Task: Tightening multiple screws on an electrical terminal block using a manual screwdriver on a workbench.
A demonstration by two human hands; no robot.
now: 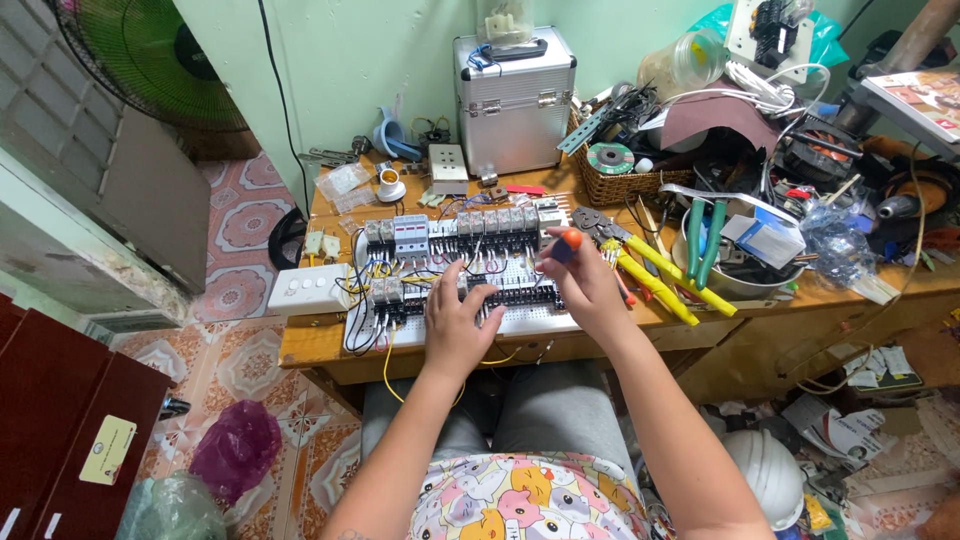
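My right hand [585, 280] held a screwdriver [563, 245] over the wiring board [520, 322] mid-frame; my left hand [458, 320] lay flat, yellow pliers [655, 268] just right.

Upright orange-handled screwdriver [565, 243] over wired panel [540, 322] (flat).

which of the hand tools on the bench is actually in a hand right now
The orange-handled screwdriver, gripped in the right hand over the wiring board. The yellow-handled crimpers and green-handled pliers lie untouched.
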